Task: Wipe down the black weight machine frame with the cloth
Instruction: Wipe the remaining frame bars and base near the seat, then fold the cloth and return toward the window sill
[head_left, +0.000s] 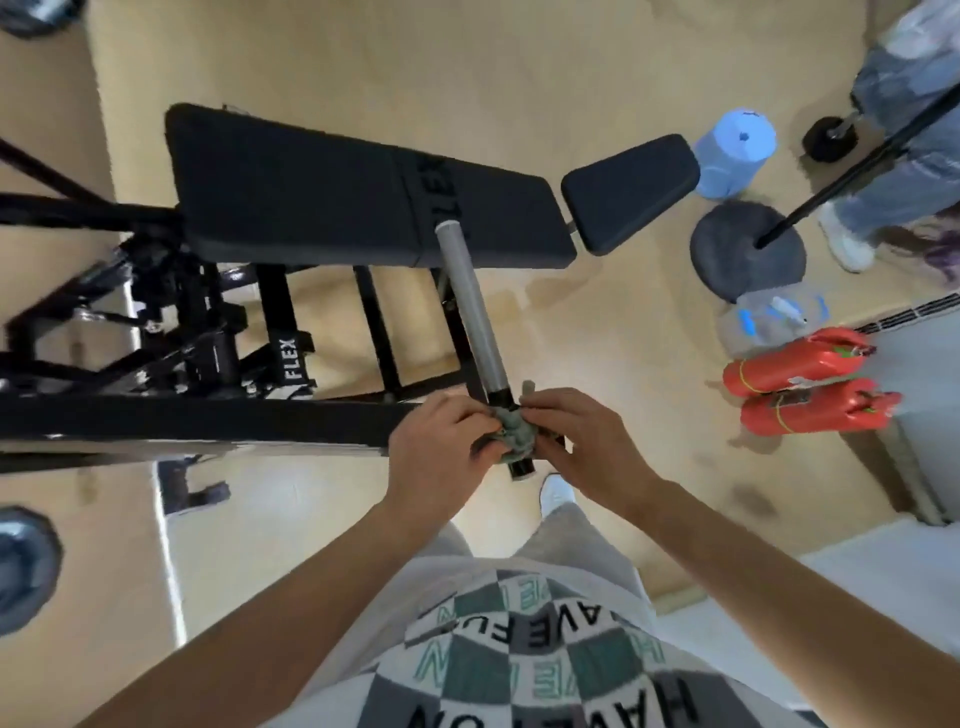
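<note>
Beyond the checkered shirt (519, 649), left hand (436, 441) and right hand (582, 441) pinch the cloth (511, 434) between them, round the frame bar (470, 312).

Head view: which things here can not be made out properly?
All in the head view.
Cloth: mostly covered by the left hand and right hand; its full shape is hidden.
Black frame: cut off by the left edge.
Clear container on the floor: blurred, contents unreadable.
Standing person: cut off by the top right corner.
</note>
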